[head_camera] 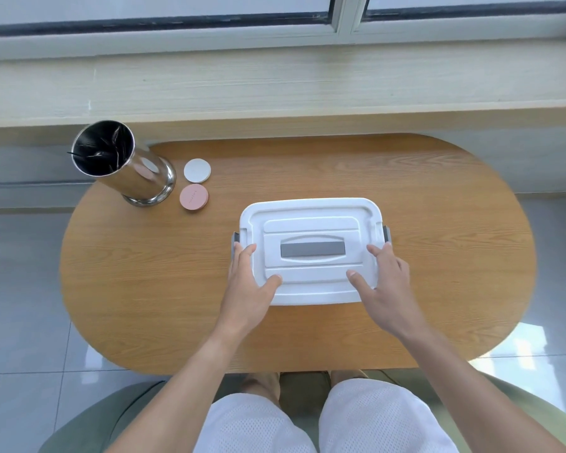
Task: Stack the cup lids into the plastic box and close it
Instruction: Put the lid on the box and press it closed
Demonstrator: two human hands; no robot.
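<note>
Resting hands (247, 286) on closed plastic box (311, 223)

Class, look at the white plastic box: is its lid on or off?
On. The white lid covers the whole plastic box, both hands resting on it. Whether the grey side latches are fastened, cannot tell.

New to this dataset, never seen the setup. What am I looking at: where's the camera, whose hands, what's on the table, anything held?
No robot here: one wide-angle camera worn on a person's head looks down at their bare hands. The left hand and right hand rest with straight fingers on the white lid of a plastic box, which sits on an oval wooden table. Nothing is gripped. Far left stand a steel utensil holder, a white cup lid and a pink cup lid, both outside the box.
</note>
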